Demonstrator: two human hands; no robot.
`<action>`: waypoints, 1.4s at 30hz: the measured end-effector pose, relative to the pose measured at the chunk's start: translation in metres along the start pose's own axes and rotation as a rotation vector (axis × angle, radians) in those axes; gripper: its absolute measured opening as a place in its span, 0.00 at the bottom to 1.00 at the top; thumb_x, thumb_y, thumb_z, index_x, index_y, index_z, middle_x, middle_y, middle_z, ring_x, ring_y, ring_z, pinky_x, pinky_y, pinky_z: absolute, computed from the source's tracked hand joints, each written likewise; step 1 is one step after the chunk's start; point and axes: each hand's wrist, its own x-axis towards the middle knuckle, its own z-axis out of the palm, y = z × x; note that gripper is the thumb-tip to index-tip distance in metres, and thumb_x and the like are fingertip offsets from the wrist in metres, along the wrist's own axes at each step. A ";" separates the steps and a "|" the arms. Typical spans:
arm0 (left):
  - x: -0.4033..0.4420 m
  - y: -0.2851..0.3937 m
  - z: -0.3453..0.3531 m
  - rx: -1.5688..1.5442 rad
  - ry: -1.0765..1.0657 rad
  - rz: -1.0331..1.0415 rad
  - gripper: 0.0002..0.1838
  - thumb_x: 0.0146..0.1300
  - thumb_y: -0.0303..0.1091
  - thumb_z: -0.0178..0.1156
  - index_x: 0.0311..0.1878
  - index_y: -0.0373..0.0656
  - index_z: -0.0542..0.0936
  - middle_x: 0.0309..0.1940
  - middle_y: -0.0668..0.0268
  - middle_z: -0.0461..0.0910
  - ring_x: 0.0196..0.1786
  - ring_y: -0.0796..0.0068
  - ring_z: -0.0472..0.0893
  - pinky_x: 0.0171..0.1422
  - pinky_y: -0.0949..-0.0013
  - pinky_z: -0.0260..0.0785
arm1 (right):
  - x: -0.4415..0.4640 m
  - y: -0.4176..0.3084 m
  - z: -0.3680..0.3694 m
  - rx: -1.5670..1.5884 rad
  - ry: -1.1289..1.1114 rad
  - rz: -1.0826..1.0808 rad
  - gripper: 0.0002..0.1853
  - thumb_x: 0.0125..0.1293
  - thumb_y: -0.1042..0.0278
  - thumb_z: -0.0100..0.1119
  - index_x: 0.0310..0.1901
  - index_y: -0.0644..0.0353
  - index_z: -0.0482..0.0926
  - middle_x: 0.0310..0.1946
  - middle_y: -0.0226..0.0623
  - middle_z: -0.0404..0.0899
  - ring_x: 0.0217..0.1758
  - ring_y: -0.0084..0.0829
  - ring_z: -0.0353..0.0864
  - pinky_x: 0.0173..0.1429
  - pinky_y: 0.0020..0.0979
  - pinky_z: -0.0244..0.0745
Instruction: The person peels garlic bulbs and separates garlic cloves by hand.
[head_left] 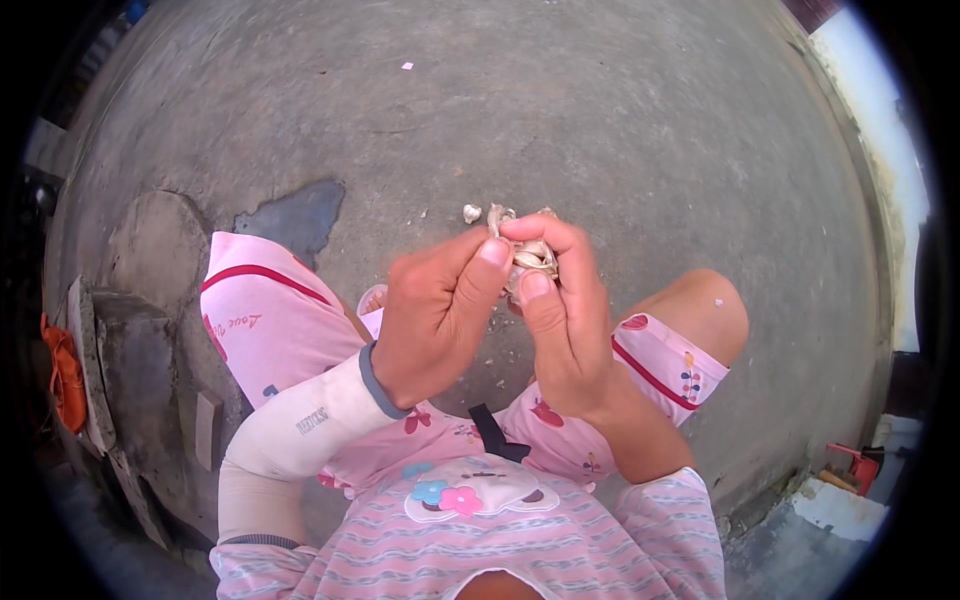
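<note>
Both hands meet in front of the body over the concrete floor. My right hand (565, 315) grips a garlic bulb (535, 258) between thumb and fingers, its pale cloves showing. From the left, my left hand (440, 305) pinches a garlic clove (497, 217) at the bulb's upper left side, thumb against curled forefinger. A small loose piece of garlic (472, 213) lies on the floor just beyond the hands. The fingers hide part of the bulb and whatever lies beneath it.
Bent knees in pink trousers flank the hands. The concrete floor (620, 120) bears a dark patch (295, 218) and scattered bits of skin. An orange object (64, 375) hangs at the far left beside concrete blocks (140, 370). A red object (855, 465) lies at right.
</note>
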 end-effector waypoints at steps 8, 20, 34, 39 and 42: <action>0.012 0.001 -0.018 -0.367 -0.143 -0.320 0.19 0.75 0.41 0.43 0.38 0.36 0.77 0.25 0.72 0.73 0.26 0.86 0.69 0.29 0.78 0.61 | 0.004 -0.003 -0.006 0.460 -0.100 0.224 0.18 0.74 0.67 0.38 0.61 0.62 0.61 0.38 0.33 0.71 0.31 0.20 0.68 0.38 0.23 0.70; 0.009 0.005 -0.014 -0.296 -0.140 -0.269 0.19 0.75 0.39 0.43 0.39 0.33 0.77 0.26 0.68 0.74 0.29 0.82 0.75 0.34 0.76 0.68 | 0.007 0.004 -0.006 0.602 -0.045 0.298 0.15 0.71 0.68 0.51 0.56 0.64 0.69 0.34 0.35 0.74 0.28 0.17 0.73 0.25 0.18 0.71; 0.009 0.009 -0.011 -0.162 -0.171 -0.175 0.19 0.75 0.39 0.45 0.50 0.32 0.77 0.28 0.71 0.78 0.33 0.86 0.73 0.40 0.77 0.68 | 0.006 0.013 -0.010 1.109 -0.046 0.493 0.17 0.74 0.59 0.44 0.53 0.62 0.72 0.34 0.34 0.75 0.25 0.14 0.68 0.22 0.17 0.60; 0.010 0.009 -0.015 -0.069 -0.158 -0.112 0.19 0.74 0.43 0.45 0.38 0.37 0.77 0.24 0.74 0.70 0.28 0.88 0.64 0.32 0.80 0.57 | 0.013 0.009 -0.018 1.320 0.043 0.678 0.17 0.72 0.58 0.44 0.51 0.63 0.72 0.35 0.34 0.76 0.28 0.20 0.71 0.23 0.20 0.63; 0.011 0.007 -0.025 0.032 -0.148 -0.162 0.21 0.74 0.45 0.45 0.34 0.38 0.77 0.23 0.74 0.69 0.26 0.88 0.63 0.29 0.80 0.54 | 0.012 0.016 -0.021 1.373 0.078 0.699 0.18 0.71 0.58 0.44 0.52 0.62 0.71 0.38 0.36 0.77 0.34 0.25 0.76 0.27 0.23 0.71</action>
